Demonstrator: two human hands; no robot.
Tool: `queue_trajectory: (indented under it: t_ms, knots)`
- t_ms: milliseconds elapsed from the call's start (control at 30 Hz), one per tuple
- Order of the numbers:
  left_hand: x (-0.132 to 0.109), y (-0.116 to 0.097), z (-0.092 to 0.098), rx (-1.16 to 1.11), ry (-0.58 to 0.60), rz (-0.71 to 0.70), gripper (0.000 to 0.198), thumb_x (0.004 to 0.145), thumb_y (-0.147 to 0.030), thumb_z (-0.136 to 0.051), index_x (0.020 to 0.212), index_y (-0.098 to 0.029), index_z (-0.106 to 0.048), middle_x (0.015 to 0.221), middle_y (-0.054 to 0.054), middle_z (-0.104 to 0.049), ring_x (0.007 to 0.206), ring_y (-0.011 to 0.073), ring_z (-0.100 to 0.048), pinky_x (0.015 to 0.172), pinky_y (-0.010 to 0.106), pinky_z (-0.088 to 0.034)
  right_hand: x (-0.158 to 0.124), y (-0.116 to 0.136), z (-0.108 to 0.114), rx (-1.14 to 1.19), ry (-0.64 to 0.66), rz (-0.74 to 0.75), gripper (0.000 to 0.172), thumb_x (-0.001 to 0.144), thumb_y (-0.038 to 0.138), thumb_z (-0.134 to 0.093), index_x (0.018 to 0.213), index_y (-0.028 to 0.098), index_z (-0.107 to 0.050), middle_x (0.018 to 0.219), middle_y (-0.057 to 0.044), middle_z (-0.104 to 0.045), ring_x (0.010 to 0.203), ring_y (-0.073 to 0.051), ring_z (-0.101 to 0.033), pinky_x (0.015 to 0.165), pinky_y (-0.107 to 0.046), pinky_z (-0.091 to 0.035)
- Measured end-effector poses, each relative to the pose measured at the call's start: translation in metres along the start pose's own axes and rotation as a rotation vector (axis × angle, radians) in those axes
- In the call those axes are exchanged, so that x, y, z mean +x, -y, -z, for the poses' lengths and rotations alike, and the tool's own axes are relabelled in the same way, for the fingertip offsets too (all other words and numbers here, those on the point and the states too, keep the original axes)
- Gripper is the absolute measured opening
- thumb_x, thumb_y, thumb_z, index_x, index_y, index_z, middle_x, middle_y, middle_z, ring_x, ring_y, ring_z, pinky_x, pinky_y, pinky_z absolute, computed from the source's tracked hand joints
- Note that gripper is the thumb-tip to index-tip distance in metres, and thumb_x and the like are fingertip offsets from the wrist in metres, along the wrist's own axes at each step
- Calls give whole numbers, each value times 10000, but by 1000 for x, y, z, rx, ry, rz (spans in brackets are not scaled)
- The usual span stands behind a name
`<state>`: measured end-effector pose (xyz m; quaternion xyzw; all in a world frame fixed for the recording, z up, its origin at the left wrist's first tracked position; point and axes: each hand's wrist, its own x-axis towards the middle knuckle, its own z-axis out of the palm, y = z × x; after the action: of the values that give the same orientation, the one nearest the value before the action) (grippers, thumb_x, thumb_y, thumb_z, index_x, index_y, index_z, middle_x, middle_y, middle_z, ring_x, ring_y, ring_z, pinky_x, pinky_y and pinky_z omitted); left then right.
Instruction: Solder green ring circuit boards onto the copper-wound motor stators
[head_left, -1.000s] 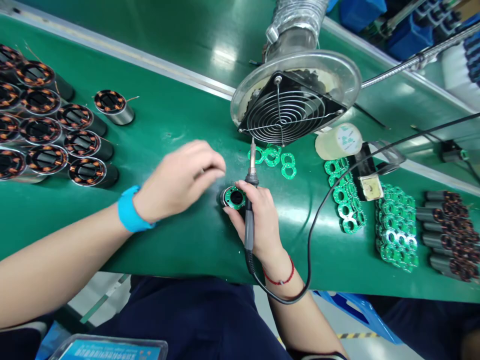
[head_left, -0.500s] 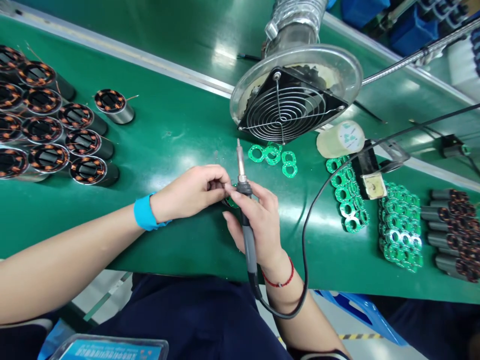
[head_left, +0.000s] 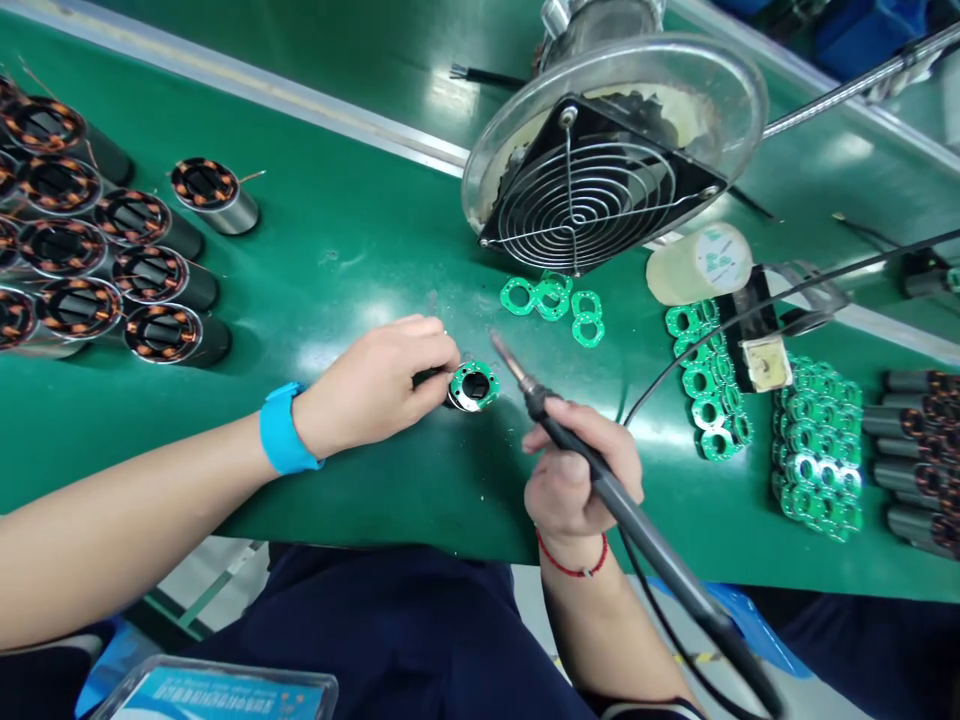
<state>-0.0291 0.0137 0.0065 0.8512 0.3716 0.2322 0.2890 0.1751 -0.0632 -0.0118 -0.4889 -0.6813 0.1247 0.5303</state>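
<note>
My left hand (head_left: pixel 382 380) is closed at the left side of a motor stator standing on the bench, its fingertips against the edge. On the stator's top lies a green ring-shaped circuit board (head_left: pixel 488 378), whose dark centre hole faces up. The fingers hide most of the stator's body. In my right hand (head_left: pixel 581 480) is a soldering iron (head_left: pixel 630 510), gripped like a pen. Its tip points up and left, a little above and to the right of the circuit board, apart from it.
A fume extractor (head_left: pixel 577 205) with a wire grille hangs ahead. Loose green ring boards (head_left: pixel 551 297) lie below it. Several wound stators (head_left: pixel 161 335) stand at left, one stator (head_left: pixel 216 195) apart. At right are stacked boards (head_left: pixel 817 450), a soldering-iron stand (head_left: pixel 765 360) and more stators (head_left: pixel 911 455).
My right hand has moved right, away from my left fingers, and the soldering iron has swung from upright to a slant. The board on the stator has come into view.
</note>
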Motion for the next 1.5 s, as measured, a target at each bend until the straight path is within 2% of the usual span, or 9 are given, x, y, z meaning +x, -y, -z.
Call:
queue_trajectory:
  t_ms: [233,567,733,833,900,1000,1200,1333,1500]
  knots:
    - [-1,-2,-3,103,-14,-14,208,897,-133,-444,724,-204,-536,736,27,-593,731,177,-541,692,298,-443,-1,0,5,72,98,48,320,1007,398,-406,1129,286,-681,554,35,-517,429,-168,-486,502,-346,-426]
    - [-1,-7,-4,264,-39,-98,244,910,-93,-433,706,-212,-495,670,17,-510,663,184,-464,645,314,-417,-4,-4,3,87,70,60,294,999,397,-444,1176,290,-652,633,27,-618,451,-165,-574,516,-357,-511]
    - [-1,-10,-6,327,-41,-98,238,899,-89,-437,707,-211,-506,679,23,-522,664,186,-461,669,317,-446,2,-2,-6,34,98,-125,403,1021,308,-461,1422,337,-450,1078,-41,-759,922,-231,-766,878,-462,-615]
    - [-1,-11,-6,298,-35,-65,241,891,-88,-425,700,-211,-502,676,21,-523,669,182,-474,699,323,-462,6,-6,-10,9,334,-191,518,959,262,-584,1443,297,-403,1404,-105,-626,1316,-275,-612,1111,-525,-502]
    - [0,-10,-5,209,-36,-6,221,881,-113,-434,693,-209,-500,685,20,-534,677,178,-496,691,319,-463,7,-11,-12,59,465,-193,652,911,245,-638,1484,266,-327,1510,-146,-517,1393,-283,-540,1142,-518,-482]
    - [1,-7,-2,-72,-1,219,139,870,-194,-475,744,-199,-534,701,3,-575,657,155,-543,631,287,-455,7,-16,-14,81,506,-178,666,893,228,-661,1467,269,-327,1377,-128,-605,1274,-258,-628,1077,-479,-535]
    - [1,-10,-1,-636,214,499,359,856,-418,-595,1123,-179,-617,850,18,-712,743,177,-669,658,301,-535,7,-12,-20,-6,292,-51,532,902,287,-699,1371,317,-449,1200,-68,-689,1050,-236,-699,919,-434,-594]
    - [0,-17,-1,-947,213,542,265,864,-313,-602,1084,-182,-669,1060,72,-754,987,206,-707,825,335,-591,10,-5,-16,68,211,-7,596,899,299,-713,1414,303,-414,1208,-79,-696,1065,-241,-715,919,-441,-610]
    - [0,-19,1,-1069,272,641,316,843,-283,-621,1131,-169,-681,1121,97,-746,993,216,-717,858,374,-614,16,-1,-6,-59,136,81,406,961,137,-566,1320,306,-479,993,-25,-747,878,-191,-747,782,-367,-615]
